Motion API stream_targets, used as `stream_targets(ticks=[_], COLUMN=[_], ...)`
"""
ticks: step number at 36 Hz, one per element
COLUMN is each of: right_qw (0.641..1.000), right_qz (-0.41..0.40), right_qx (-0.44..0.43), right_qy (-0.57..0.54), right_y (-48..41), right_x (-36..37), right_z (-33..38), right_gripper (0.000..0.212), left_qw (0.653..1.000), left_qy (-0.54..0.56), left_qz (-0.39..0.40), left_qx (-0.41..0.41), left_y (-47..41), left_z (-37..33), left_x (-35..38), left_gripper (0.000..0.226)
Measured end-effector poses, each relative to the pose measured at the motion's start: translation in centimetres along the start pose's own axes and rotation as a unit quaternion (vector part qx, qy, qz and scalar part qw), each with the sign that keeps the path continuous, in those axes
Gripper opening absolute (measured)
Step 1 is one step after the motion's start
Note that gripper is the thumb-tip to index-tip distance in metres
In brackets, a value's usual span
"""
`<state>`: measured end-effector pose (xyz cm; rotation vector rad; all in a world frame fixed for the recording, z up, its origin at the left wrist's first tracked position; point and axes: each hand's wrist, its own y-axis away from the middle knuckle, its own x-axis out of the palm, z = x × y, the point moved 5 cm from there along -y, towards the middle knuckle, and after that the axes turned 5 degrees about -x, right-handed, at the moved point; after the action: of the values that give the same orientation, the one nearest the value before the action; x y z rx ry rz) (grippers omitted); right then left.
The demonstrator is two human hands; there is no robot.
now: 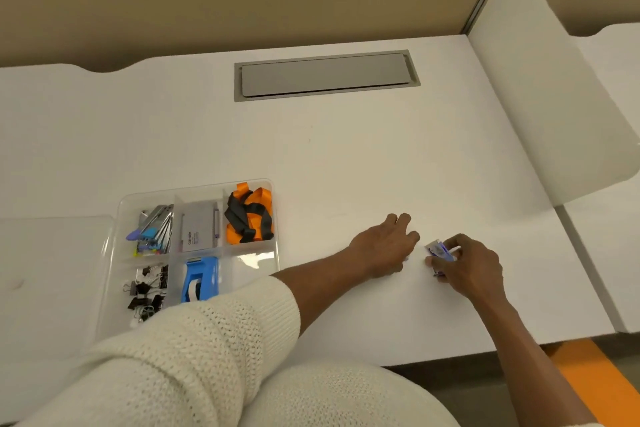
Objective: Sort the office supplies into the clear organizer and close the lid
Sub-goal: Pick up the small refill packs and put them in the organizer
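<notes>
Clear organizer [194,188] sits at the desk's [346,156] front-left, lid off. The clear lid [52,253] lies flat on the desk just beside its left wall.

Six compartments, two rows:
- **Back-left:** a jumble of metal clips and pens [154,229] with blue and purple bits.
- **Back-middle:** a stack of cards [197,230] with a pen against its right side.
- **Back-right:** a bunched orange and black lanyard [249,215].
- **Front-left:** black binder clips [147,291].
- **Front-middle:** a blue plastic tool [201,277], looks like a tape dispenser, not sure.

Both hands are well right of the organizer, toward the front-right of the desk. The right grip [467,267] pinches a small packet [440,249] with purple-blue print, low over the desk. The left grip [384,246], its arm in a cream knit sleeve [207,340], reaches across just beside the packet. Its fingers are curled down onto the desk; cannot tell if it holds anything.

A grey hatch [325,74] is set into the desk near the back edge.
</notes>
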<state>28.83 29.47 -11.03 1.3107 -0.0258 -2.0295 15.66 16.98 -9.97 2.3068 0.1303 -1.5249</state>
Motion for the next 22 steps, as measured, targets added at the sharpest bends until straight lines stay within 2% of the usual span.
stream_targets(ticks=[7, 10, 13, 18, 22], right_qw=[1.0, 0.999, 0.993, 0.983, 0.974], right_qz=[0.002, 0.018, 0.051, 0.108, 0.135], right_qx=[0.0, -0.01, -0.032, -0.083, -0.134], right_qy=[-0.01, -0.046, -0.097, -0.122, -0.119], right_y=[1.8, 2.9, 4.5, 7.4, 9.5], right_x=[-0.4, 0.2, 1.2, 3.8, 6.6], right_z=[2.9, 4.8, 7.7, 13.1, 17.1], right_gripper=[0.033, 0.033, 0.029, 0.029, 0.033], left_qw=[0.998, 0.989, 0.972, 0.916, 0.856], left_qy=[0.023, 0.086, 0.121, 0.182, 0.197], left_qz=[-0.043, -0.094, -0.156, -0.216, -0.189], left_qx=[-0.039, -0.073, -0.126, -0.284, -0.438], left_y=[3.2, 6.2, 9.8, 16.5, 21.3], left_z=[-0.2, 1.0, 3.1, 7.9, 11.0], left_x=[-3.0, -4.8, -6.6, -8.1, -7.2], left_gripper=[0.017, 0.015, 0.024, 0.027, 0.034])
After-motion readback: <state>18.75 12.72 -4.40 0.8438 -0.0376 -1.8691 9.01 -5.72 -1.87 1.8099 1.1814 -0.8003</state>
